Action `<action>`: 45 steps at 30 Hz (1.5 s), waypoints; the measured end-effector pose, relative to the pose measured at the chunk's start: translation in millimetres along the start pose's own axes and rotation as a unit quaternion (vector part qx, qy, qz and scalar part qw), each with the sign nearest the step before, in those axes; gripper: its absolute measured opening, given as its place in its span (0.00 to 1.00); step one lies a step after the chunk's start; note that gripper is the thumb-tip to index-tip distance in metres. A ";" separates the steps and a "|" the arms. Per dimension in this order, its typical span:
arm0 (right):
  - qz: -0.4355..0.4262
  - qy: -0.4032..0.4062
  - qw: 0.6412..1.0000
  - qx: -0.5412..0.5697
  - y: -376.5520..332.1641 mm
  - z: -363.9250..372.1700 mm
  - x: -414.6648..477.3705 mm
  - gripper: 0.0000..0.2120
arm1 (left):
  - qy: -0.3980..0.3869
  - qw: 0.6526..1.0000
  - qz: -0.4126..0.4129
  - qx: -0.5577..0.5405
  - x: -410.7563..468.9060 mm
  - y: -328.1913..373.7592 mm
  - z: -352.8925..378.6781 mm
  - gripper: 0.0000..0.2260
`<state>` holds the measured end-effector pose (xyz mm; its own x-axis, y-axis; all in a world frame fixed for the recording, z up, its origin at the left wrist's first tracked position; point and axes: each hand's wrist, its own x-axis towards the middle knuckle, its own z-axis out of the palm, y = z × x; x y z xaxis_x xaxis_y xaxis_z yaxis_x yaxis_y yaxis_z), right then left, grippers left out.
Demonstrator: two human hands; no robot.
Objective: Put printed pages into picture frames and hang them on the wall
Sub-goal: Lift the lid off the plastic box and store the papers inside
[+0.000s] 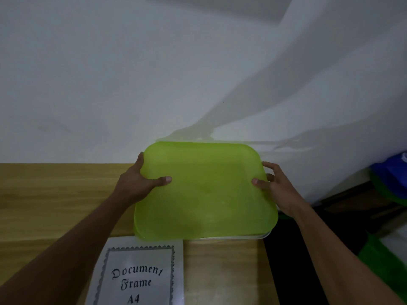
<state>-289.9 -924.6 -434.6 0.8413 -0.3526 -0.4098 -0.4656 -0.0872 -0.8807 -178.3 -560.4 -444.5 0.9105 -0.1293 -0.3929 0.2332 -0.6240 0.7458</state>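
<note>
A lime-green plastic lid point(204, 192) covers a clear box whose rim point(253, 236) shows along the near right edge. My left hand point(141, 181) grips the lid's left edge, thumb on top. My right hand point(275, 186) grips its right edge the same way. In front of the box lies a picture frame point(141, 274) with a printed page reading "Document Frame A4" inside a decorative border. Both rest on a wooden table point(44, 194) against a white wall point(132, 84).
The table's right edge point(269, 271) drops to a dark floor. At the far right stand blue and green plastic things point(392, 181). Bare tabletop stretches to the left of the box.
</note>
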 end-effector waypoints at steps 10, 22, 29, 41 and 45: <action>-0.041 -0.009 0.999 -0.001 -39.1 66.5 -55.6 0.30 | -0.047 0.989 -0.031 -0.136 -61.7 -23.9 -99.6 0.53; -0.025 -0.085 0.992 -0.089 -69.7 305.9 -97.9 0.39 | 0.029 0.988 -0.044 -0.145 -86.3 -186.7 -288.5 0.40; -0.013 -0.095 0.987 -0.128 -62.0 461.8 -77.7 0.41 | 0.072 0.997 -0.039 -0.017 -43.6 -281.8 -372.8 0.40; 0.008 -0.029 0.953 -0.301 -42.2 538.3 -34.0 0.31 | 0.113 0.982 -0.085 0.124 30.5 -347.9 -379.1 0.38; -0.010 -0.028 0.942 -0.333 -41.8 533.7 -42.7 0.32 | 0.111 0.975 -0.075 0.177 25.3 -345.8 -373.6 0.32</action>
<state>-159.7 -408.6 -507.1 0.8562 -0.2964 -0.4232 -0.5029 -0.6656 -0.5514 -108.3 -60.0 -511.3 0.9357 0.1290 -0.3285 0.2725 -0.8554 0.4404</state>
